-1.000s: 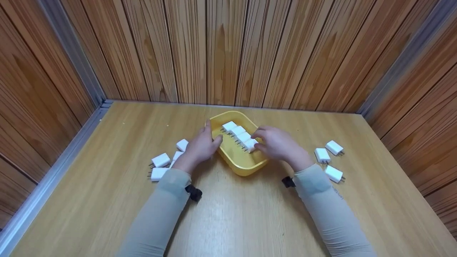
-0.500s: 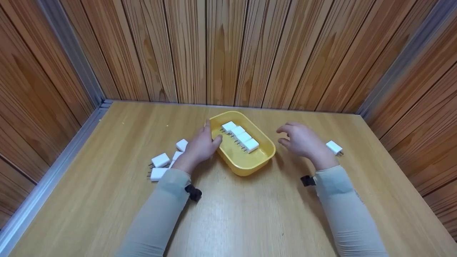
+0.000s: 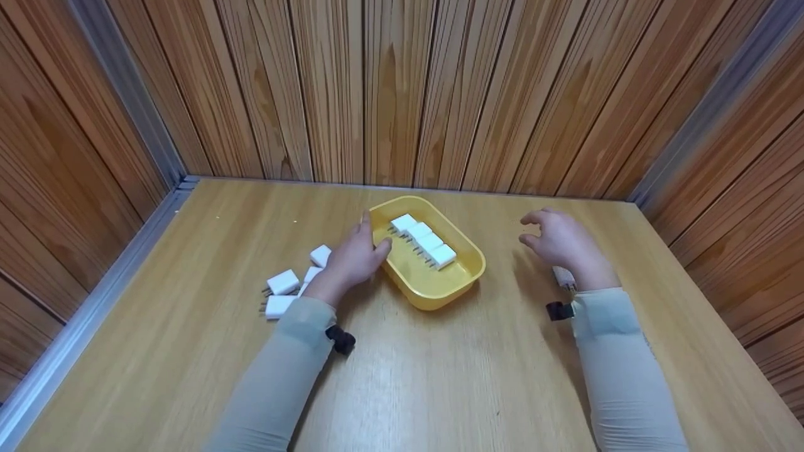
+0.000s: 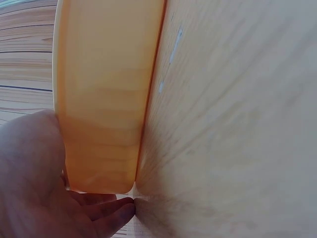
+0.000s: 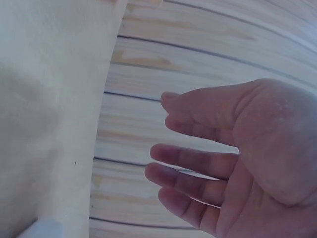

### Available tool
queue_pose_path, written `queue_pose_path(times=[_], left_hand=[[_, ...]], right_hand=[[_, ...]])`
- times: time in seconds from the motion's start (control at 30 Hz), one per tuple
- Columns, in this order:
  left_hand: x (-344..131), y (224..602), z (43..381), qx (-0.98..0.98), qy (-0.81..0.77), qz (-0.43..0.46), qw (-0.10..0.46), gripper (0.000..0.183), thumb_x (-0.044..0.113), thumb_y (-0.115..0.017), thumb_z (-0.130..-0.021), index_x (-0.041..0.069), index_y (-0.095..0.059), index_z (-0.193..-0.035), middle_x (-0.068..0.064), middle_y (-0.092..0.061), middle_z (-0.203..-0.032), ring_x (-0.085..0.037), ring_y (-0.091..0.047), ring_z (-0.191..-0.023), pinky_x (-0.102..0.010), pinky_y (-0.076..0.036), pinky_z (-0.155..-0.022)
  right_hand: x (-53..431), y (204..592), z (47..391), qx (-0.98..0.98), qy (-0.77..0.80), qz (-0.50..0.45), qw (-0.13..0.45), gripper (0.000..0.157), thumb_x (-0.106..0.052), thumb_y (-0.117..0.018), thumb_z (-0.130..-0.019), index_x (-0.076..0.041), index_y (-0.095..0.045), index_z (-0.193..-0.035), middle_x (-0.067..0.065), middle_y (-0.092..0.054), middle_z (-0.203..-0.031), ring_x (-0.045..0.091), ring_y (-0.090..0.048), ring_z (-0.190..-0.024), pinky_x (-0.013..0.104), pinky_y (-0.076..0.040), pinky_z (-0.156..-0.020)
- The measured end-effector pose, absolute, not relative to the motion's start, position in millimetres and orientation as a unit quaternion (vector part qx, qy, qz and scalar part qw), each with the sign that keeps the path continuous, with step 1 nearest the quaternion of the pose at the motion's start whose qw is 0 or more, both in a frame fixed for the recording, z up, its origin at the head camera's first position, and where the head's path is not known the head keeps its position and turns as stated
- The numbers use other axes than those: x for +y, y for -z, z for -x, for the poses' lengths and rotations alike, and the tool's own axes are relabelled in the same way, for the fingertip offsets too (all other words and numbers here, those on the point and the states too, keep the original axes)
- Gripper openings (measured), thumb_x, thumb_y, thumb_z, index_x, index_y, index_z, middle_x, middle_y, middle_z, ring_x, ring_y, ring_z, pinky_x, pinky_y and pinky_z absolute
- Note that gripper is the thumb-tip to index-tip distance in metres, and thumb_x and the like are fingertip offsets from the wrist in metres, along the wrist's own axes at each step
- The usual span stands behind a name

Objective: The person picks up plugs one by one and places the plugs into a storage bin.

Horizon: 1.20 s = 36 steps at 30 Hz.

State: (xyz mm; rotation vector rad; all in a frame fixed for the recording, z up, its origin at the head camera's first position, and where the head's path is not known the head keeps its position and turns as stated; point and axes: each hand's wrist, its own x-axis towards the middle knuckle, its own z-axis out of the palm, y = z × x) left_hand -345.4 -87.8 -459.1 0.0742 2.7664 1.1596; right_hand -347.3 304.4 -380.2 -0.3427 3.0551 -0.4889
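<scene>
Swung rightward off the yellow plastic tray (image 3: 433, 302) since a second ago, the right hand (image 3: 563, 243) hovers empty with loosely bent fingers, partly hiding a white plug charger (image 3: 564, 277) on the counter (image 3: 440, 389), while the left hand (image 3: 352, 254) grips the tray's left side, thumb over the rim. Four matching chargers (image 3: 429, 242) lie in a slanting row inside the tray, and more chargers (image 3: 282, 282) sit loose left of it. Each should prove light, stiff and slightly slick, best pinched across its flat sides, clear of the prongs.
</scene>
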Motion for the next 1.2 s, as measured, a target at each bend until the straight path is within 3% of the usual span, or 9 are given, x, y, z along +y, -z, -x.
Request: queue_pose_path(times=[0.13,0.3,0.93,1.2], left_hand=[[-88.0,460.0,346.9,0.924,-0.376,-0.031,0.059,0.095,0.055,-0.051,-0.112,0.015,0.001,-0.18,-0.017,-0.031,-0.178,-0.035,-0.064,-0.127,-0.051,-0.055,-0.103],[-88.4,461.9,349.4,0.931,-0.36,-0.042,0.042,0.094,0.054,-0.05,-0.112,0.007,-0.004,-0.179,-0.023,-0.027,-0.18,-0.037,-0.04,-0.16,-0.055,-0.033,-0.129],[-87.8,460.8,347.3,0.924,-0.375,-0.025,0.062,0.095,0.058,-0.05,-0.111,0.014,-0.003,-0.18,-0.018,-0.025,-0.182,-0.034,-0.045,-0.152,-0.057,-0.033,-0.129],[-87.7,460.1,347.6,0.927,-0.37,-0.027,0.059,0.095,0.057,-0.05,-0.111,0.014,-0.002,-0.18,-0.018,-0.031,-0.178,-0.037,-0.053,-0.138,-0.054,-0.046,-0.116]], right_hand=[[322.2,381.3,350.3,0.982,0.166,0.086,0.013,0.048,-0.024,-0.066,-0.112,0.004,-0.062,-0.15,0.035,-0.052,-0.157,0.058,-0.05,-0.143,0.075,-0.039,-0.116],[344.7,386.1,353.5,0.985,0.162,0.063,-0.002,0.05,-0.024,-0.066,-0.111,0.006,-0.06,-0.15,0.039,-0.049,-0.158,0.062,-0.044,-0.145,0.077,-0.034,-0.118],[392.6,401.1,354.7,0.98,0.196,-0.032,0.014,0.06,-0.033,-0.066,-0.111,0.003,-0.053,-0.158,0.041,-0.03,-0.167,0.067,-0.03,-0.147,0.083,-0.029,-0.118],[406.8,410.0,358.9,0.98,0.195,-0.045,-0.006,0.064,-0.033,-0.065,-0.11,0.003,-0.049,-0.16,0.042,-0.025,-0.167,0.066,-0.026,-0.147,0.083,-0.03,-0.116]])
